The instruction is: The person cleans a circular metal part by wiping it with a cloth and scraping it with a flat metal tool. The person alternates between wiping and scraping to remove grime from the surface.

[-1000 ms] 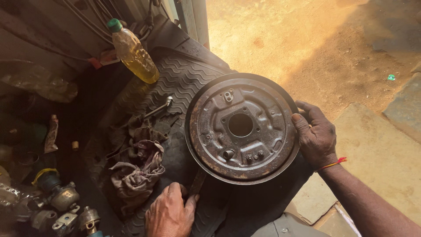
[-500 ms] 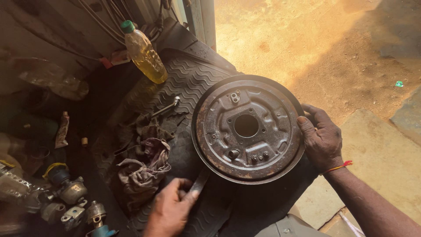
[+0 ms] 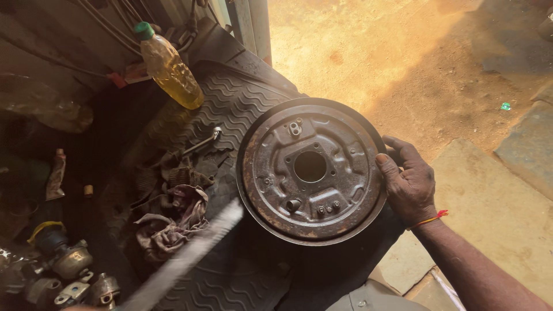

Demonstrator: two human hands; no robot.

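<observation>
A round, rusty brake backing plate (image 3: 345, 190) with a centre hole stands tilted on a black ribbed rubber mat (image 3: 242, 103). My right hand (image 3: 406, 181) grips the plate's right rim, thumb on its face; a red thread circles the wrist. A long flat metal tool (image 3: 190, 253) shows as a blurred streak from the bottom left edge up to the plate's lower left rim. My left hand is out of the frame.
Dirty rags (image 3: 170, 222) lie left of the plate, with a small wrench (image 3: 201, 143) above them. A plastic bottle of yellow liquid (image 3: 167, 66) leans at the back. Metal car parts (image 3: 69, 265) crowd the bottom left. Sunlit dirt ground (image 3: 374, 52) and a stone slab (image 3: 489, 213) lie to the right.
My left hand, which gripped the flat tool below the plate, has dropped out of view. The tool now swings as a blur left of the plate. My right hand keeps its hold.
</observation>
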